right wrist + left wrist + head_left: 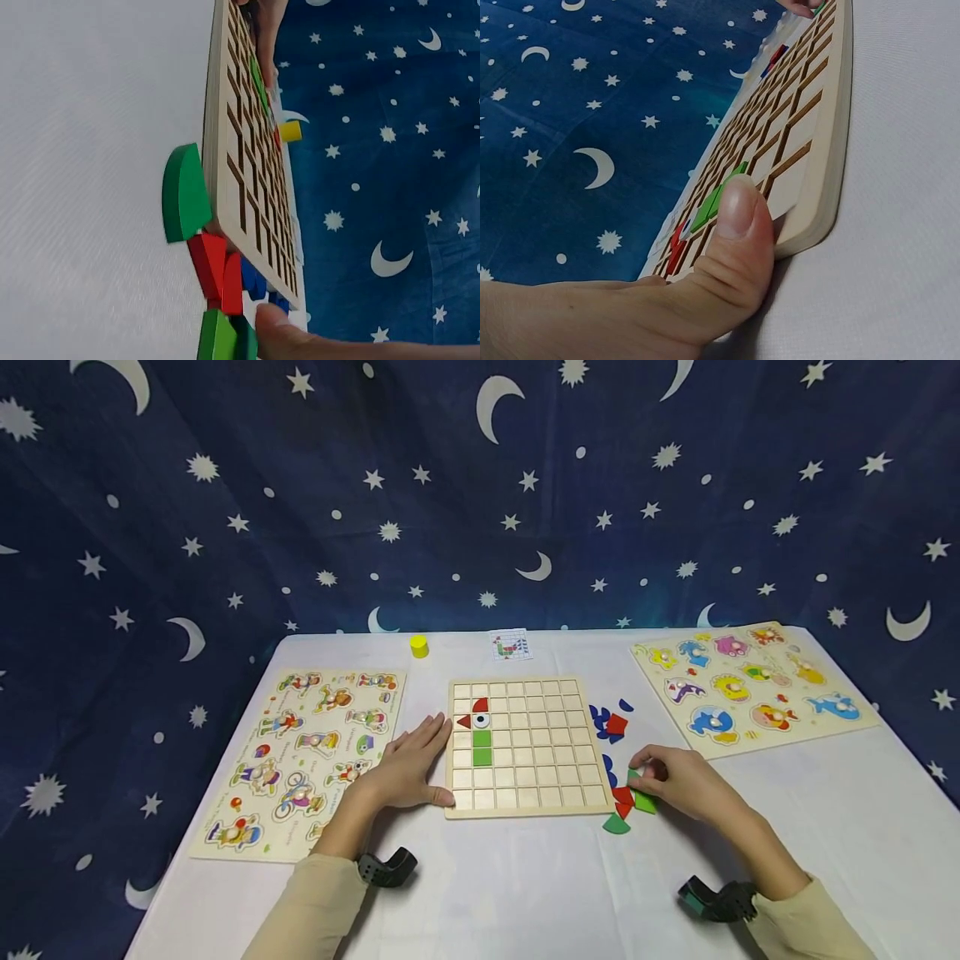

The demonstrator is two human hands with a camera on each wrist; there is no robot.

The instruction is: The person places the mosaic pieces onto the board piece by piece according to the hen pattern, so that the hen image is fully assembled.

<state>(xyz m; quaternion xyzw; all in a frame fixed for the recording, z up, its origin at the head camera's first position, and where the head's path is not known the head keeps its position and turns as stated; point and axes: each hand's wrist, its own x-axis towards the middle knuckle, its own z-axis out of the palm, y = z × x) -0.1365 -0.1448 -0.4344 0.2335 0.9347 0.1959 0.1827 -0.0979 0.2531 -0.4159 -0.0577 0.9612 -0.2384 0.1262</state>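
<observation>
- Two hands busy: left hand lies flat, fingers straight, steadying the board.
- Right hand pinches a green piece; probably needs lifting to the grid next.

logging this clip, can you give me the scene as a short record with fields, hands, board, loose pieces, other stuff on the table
left hand: left hand rests against the left edge of the grid board, thumb on its near corner
right hand: right hand pinches a green piece beside the board's right edge
board filled: red pieces, an eye tile and green squares in the left columns
loose pieces: red, blue and green shapes on the white table, right of the board
other: two peg puzzles, left puzzle and right puzzle; yellow cylinder; pattern card
</observation>
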